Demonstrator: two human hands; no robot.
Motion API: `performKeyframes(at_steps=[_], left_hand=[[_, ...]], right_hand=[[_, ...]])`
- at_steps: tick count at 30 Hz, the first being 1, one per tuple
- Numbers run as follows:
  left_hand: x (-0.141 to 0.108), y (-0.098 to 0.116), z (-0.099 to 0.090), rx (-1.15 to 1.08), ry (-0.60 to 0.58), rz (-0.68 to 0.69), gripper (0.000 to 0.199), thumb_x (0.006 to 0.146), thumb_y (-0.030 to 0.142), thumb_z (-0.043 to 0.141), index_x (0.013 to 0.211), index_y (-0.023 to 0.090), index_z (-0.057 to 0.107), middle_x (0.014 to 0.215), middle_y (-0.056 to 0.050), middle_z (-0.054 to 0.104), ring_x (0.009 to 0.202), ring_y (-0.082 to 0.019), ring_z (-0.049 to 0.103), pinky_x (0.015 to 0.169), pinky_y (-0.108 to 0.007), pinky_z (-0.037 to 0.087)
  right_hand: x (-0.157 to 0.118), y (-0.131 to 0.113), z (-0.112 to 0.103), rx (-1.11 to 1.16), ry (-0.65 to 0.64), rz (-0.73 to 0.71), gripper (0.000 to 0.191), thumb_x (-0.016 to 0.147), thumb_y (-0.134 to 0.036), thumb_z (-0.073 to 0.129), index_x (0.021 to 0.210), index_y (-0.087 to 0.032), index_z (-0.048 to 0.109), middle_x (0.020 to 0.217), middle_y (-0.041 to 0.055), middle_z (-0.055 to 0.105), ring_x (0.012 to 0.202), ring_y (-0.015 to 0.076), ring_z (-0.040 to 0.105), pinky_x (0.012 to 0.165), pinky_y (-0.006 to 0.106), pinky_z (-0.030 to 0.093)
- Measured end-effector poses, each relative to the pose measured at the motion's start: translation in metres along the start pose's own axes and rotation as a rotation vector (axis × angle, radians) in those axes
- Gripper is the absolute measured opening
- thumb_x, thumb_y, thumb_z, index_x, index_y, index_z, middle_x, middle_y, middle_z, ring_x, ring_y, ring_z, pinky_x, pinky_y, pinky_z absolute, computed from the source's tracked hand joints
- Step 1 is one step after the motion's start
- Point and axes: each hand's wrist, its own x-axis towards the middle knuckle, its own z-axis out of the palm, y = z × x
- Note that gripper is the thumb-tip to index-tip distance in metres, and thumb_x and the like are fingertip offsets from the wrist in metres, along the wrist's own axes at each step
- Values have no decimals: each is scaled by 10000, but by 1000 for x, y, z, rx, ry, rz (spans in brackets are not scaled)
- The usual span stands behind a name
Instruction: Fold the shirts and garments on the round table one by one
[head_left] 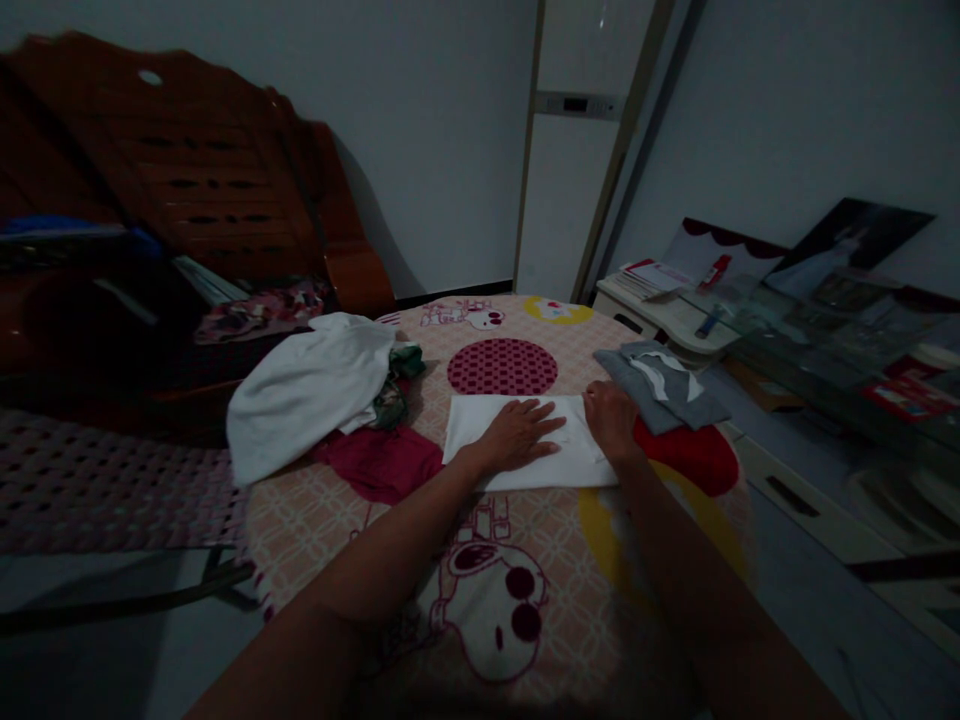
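Observation:
A white cloth (469,415), folded into a flat rectangle, lies on the round table with a patterned cover (337,540). My left hand (523,436) rests flat on its middle with the fingers spread. At the cloth's upper right corner, my right hand (609,415) has its fingers curled together on the edge of the fabric. Just beyond my right hand is a folded grey garment (660,390) with white strips on it. To the left sit a heaped white cloth (307,390) and a crimson cloth (386,462).
A carved wooden chair (195,170) stands behind on the left, with clothes on its seat. A woven seat (112,480) is at the left edge. On the right runs a low cabinet (795,500) with a glass top (840,340) and papers. A tall white unit (574,180) stands at the back.

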Motion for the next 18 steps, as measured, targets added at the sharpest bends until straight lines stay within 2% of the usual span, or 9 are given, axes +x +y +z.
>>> performKeyframes(at_steps=[3,8,14,18], left_hand=[[-1,1,0,0,-12,-5,587,1022,586,363,1524,298,468,1605,-83,425,1440,-313,406,1135,-472,338],[-2,1,1,-13,21,-3,574,1022,563,392,1523,292,466,1607,-86,423,1449,-317,399,1141,-484,330],[-3,4,6,-109,84,-18,540,1018,514,446,1492,263,506,1572,-97,473,1453,-306,409,1167,-502,329],[-4,-8,-5,-336,246,-90,470,1030,432,438,1433,228,566,1490,-97,569,1381,-231,515,1156,-422,400]], right_hand=[[2,-7,1,82,-64,-117,177,952,-212,524,910,-194,696,968,107,736,857,213,646,737,295,412],[2,-6,11,164,-167,-72,143,921,-213,564,930,-205,707,869,64,752,775,190,650,673,273,384],[-1,-5,17,203,-99,-41,159,911,-243,554,897,-196,704,895,78,756,773,199,652,691,284,399],[-3,-3,17,274,-35,-45,199,922,-251,519,876,-175,696,917,112,743,824,217,657,756,297,441]])
